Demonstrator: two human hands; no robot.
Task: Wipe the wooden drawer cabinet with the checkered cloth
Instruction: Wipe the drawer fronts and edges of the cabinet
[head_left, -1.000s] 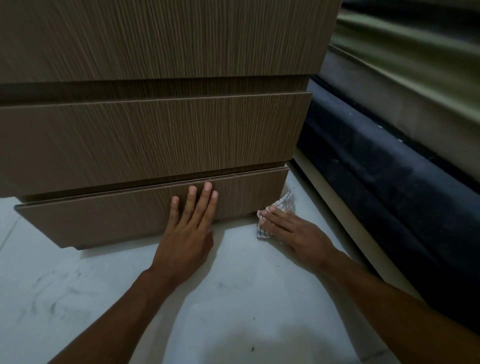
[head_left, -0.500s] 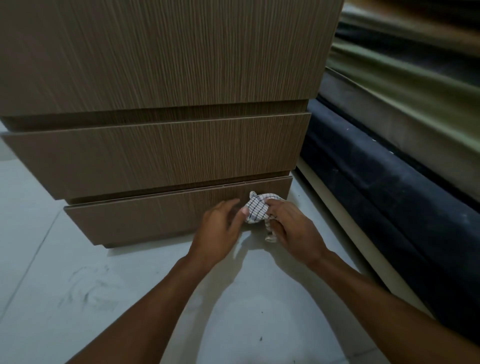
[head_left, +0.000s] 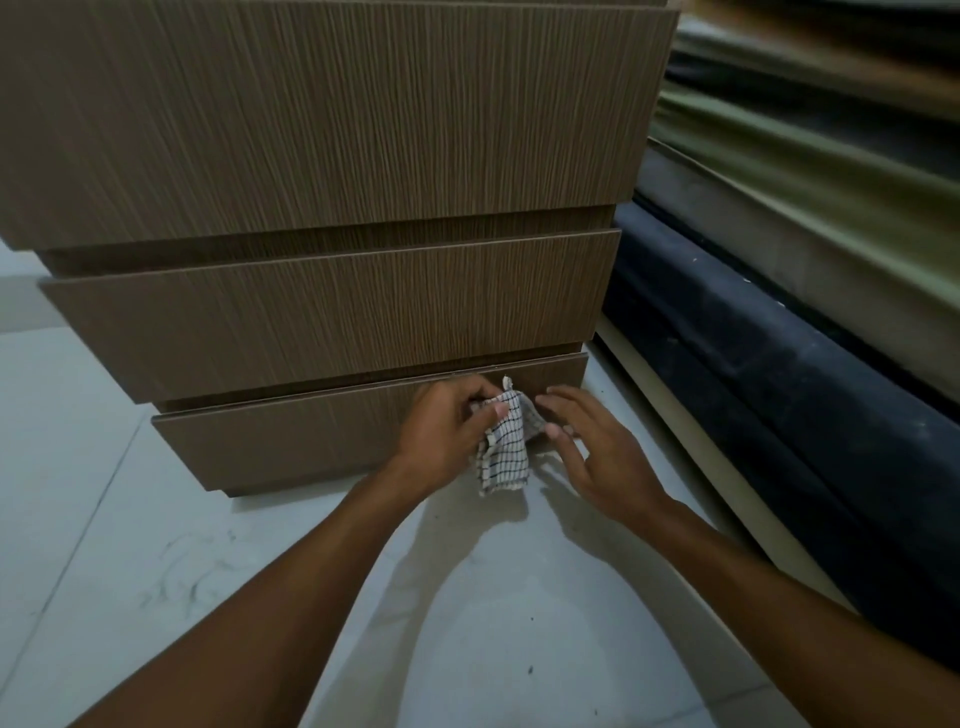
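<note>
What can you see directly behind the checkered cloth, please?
The bottom drawer front of the cabinet stands behind the checkered cloth, which the left hand pinches. The patch it covers is hidden.

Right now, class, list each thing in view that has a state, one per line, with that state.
checkered cloth: bunched, hanging off the floor, pinched by the left hand
left hand: closed on the cloth
right hand: open, fingers spread beside the cloth
bottom drawer: shut
middle drawer: shut
</note>
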